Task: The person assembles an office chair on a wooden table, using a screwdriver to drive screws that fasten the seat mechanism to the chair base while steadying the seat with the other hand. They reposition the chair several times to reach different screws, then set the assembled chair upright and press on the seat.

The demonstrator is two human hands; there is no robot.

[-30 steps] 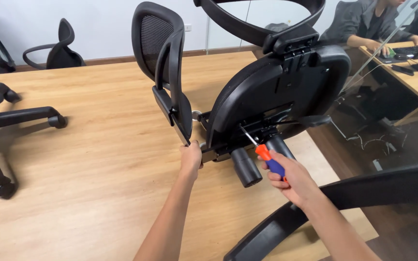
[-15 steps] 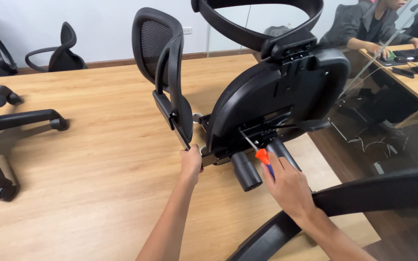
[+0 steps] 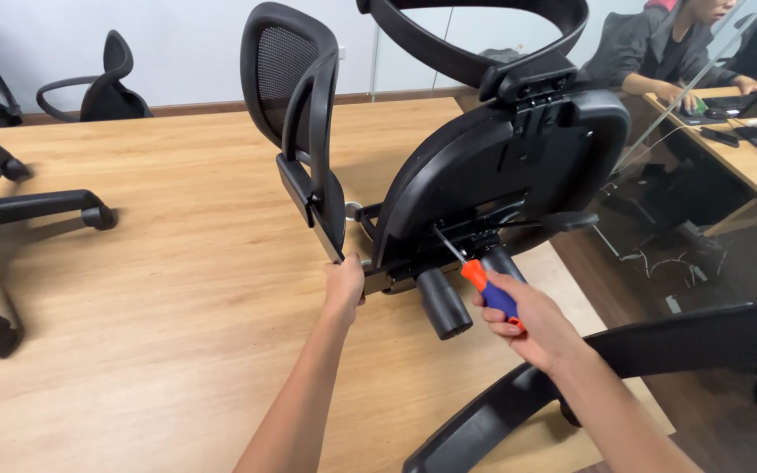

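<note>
**Two hands at the underside of a chair seat**

While the black plastic office chair seat (image 3: 501,166) lies tipped on its side on the light wooden counter (image 3: 133,289), we see its underside facing us, with the metal mechanism plate and a short black cylinder (image 3: 442,304) sticking out toward the camera. Our left hand (image 3: 344,285) is closed around the lower end of the black mesh armrest bracket (image 3: 313,188), fingers curled on the metal edge where it meets the seat. Our right hand (image 3: 519,320) is wrapped shut around the orange-and-blue handle of a screwdriver (image 3: 475,278), whose thin steel shaft slants up and left, its tip set into the mechanism plate. A curved black chair base arm (image 3: 659,359) lies just beside our right forearm. Well apart at the left stand other black chair legs with castors (image 3: 10,210), and another person in a grey jacket (image 3: 659,44) sits at a desk far right.
</note>
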